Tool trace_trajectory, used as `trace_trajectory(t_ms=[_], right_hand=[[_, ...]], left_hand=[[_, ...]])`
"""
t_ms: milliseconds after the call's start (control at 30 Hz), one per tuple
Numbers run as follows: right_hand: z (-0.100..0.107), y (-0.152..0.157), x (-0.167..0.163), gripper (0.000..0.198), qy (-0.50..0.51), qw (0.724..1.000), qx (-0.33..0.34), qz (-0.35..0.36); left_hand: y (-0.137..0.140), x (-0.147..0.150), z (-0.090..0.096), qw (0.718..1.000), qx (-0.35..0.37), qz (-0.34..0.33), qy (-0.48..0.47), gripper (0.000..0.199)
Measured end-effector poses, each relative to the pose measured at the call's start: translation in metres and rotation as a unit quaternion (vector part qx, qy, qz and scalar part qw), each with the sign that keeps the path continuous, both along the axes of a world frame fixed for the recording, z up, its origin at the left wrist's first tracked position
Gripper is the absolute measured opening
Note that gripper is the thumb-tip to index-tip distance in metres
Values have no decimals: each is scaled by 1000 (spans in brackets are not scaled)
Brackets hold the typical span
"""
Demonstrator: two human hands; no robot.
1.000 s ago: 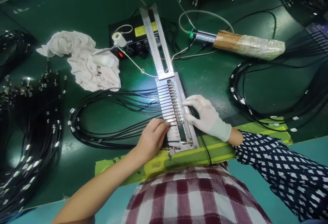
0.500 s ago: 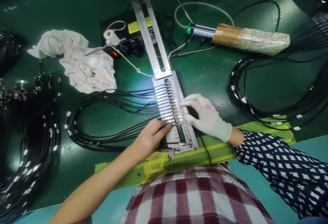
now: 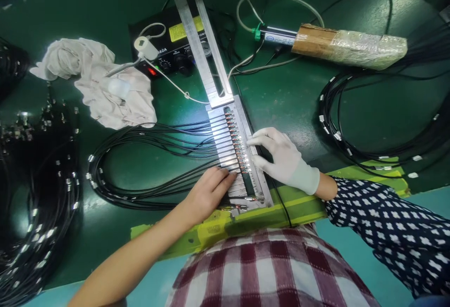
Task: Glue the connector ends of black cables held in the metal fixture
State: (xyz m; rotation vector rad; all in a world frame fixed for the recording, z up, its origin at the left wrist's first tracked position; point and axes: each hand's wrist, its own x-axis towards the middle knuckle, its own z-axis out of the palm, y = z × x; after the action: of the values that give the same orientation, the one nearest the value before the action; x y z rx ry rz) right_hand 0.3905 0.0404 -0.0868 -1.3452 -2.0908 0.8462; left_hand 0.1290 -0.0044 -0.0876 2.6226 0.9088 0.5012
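My left hand [image 3: 208, 192], bare, is closed over a black cable at the lower part of a slotted metal fixture [image 3: 239, 189]; the exact grip under the fingers is hidden. Several black cables [image 3: 140, 185] loop in from the left and lie side by side in the slots. Their stripped ends with small metal connectors [image 3: 235, 133] line up along the fixture's opening. My right hand [image 3: 281, 159], in a white glove, rests against the fixture's right rail with thumb and fingers apart, holding nothing visible. Below the left fingertips, another cable end [image 3: 250, 198] lies across the fixture.
A hinged metal frame [image 3: 191, 30] leans back over a black control box [image 3: 168, 47]. White cloth [image 3: 116, 96] and a small lamp head [image 3: 146, 48] are at left. A taped dispenser syringe [image 3: 277, 35] lies at upper right. Cable bundles [image 3: 351, 143] flank both sides. Yellow-green tape [image 3: 207, 232] covers the table edge.
The camera view has shifted slightly. My left fingertips have shifted a little at the lower cables; my right hand keeps its place on the rail.
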Motion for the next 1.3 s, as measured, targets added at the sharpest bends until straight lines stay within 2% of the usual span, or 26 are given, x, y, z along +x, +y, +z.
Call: trace_trajectory(t_ms=[133,267,333,467,533,633,800,867,1033,1100,1167,1300], right_hand=[[-1,1,0,29,-2,1000,0,1],[-3,1,-1,28,-11,1000,11,-10],[-3,-1,-1,28,-12,1000,15,-11],[-3,-6,1,29,-9,1000,20,7],[-3,-8,1,29,-9,1000,24,7],[-3,-7,1,27,-3,1000,24,-2],[-3,-5,1,28,6,1000,21,4],[-3,-5,2,28,7,1000,22,5],[-4,-4,2,27,12,1000,19,3],[-4,-4,1,26,11,1000,17,-1],[-4,-3,0,25,6,1000,19,-7],[-4,-2,-1,24,5,1000,21,-8]], left_hand=[[-14,-3,-2,995,42,61,65,47],[-17,-4,-1,993,39,55,95,48],[-17,-4,4,996,13,56,74,44],[-26,-2,17,990,-116,71,22,27],[-31,2,20,986,-147,73,-1,23],[-31,18,17,989,-134,60,-31,23],[-22,35,14,989,-140,40,-37,11],[-23,23,15,986,-149,62,-44,11],[-34,-32,17,978,-147,147,-21,11],[-39,-42,16,976,-141,168,-8,12],[-41,-38,14,978,-130,164,-10,18],[-37,-8,8,988,-98,118,-24,26]])
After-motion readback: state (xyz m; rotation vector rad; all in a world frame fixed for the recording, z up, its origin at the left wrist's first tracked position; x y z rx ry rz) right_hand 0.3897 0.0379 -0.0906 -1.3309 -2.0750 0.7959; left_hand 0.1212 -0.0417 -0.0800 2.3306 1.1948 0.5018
